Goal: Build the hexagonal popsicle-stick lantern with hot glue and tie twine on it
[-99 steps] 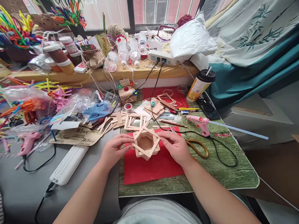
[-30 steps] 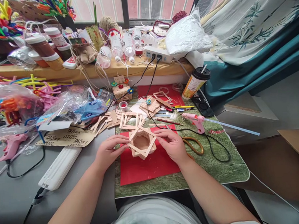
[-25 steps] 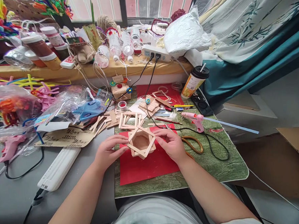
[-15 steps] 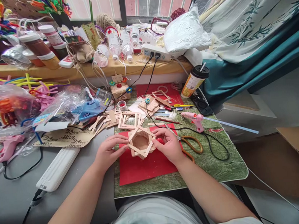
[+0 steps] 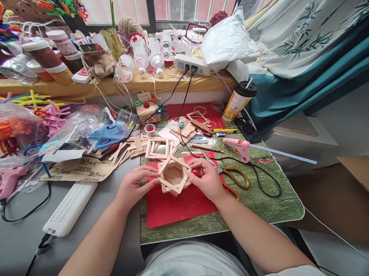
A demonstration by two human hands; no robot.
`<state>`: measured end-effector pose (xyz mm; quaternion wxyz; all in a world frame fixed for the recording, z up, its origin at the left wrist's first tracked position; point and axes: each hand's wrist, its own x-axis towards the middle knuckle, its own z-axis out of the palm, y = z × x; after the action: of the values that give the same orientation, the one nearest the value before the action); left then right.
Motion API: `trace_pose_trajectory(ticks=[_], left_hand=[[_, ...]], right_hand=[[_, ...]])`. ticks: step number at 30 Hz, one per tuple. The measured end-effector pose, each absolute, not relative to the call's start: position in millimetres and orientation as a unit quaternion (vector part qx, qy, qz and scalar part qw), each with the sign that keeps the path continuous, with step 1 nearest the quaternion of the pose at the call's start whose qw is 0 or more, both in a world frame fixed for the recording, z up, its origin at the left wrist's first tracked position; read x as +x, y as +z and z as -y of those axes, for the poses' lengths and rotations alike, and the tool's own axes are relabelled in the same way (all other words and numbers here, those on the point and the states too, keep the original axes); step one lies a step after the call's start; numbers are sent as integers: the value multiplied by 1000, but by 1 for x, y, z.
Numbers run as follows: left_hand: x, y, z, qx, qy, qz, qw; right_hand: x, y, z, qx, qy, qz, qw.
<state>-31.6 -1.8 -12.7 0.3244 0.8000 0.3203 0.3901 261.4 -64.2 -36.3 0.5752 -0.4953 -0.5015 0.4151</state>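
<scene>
Over the red sheet (image 5: 179, 211) is a small container of stacked wooden sticks (image 5: 175, 188), its top frames crossed like a star around a hollow middle. My left hand (image 5: 137, 182) grips its left corner between thumb and fingers. On the right side, my right hand (image 5: 207, 178) pinches the opposite corner in the same way. Just behind it lie square stick frames (image 5: 159, 148) beside a pile of loose sticks (image 5: 123, 153). Scissors with brown handles (image 5: 237, 177) lie close to my right hand.
A pink glue gun (image 5: 239, 148) with a long clear stick stands at the right, its black cable looping near the board's edge. A lidded cup (image 5: 238, 101) is behind it. Another glue gun (image 5: 10, 182) and a white power strip (image 5: 68, 211) lie left.
The view has shifted very slightly. Both hands keep their hold on the stick container, which stays in nearly the same place.
</scene>
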Motion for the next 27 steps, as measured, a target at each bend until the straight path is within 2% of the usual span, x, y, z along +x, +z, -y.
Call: trace_pose_trajectory(ticks=[10, 15, 27], left_hand=[[-34, -13, 1, 799, 397, -324, 313], [-39, -13, -1, 809, 393, -311, 308], [-36, -17, -6, 774, 407, -331, 355]], right_hand=[[266, -30, 66, -499, 389, 512, 580], [284, -17, 64, -470, 405, 572, 536], [296, -25, 53, -477, 416, 564, 530]])
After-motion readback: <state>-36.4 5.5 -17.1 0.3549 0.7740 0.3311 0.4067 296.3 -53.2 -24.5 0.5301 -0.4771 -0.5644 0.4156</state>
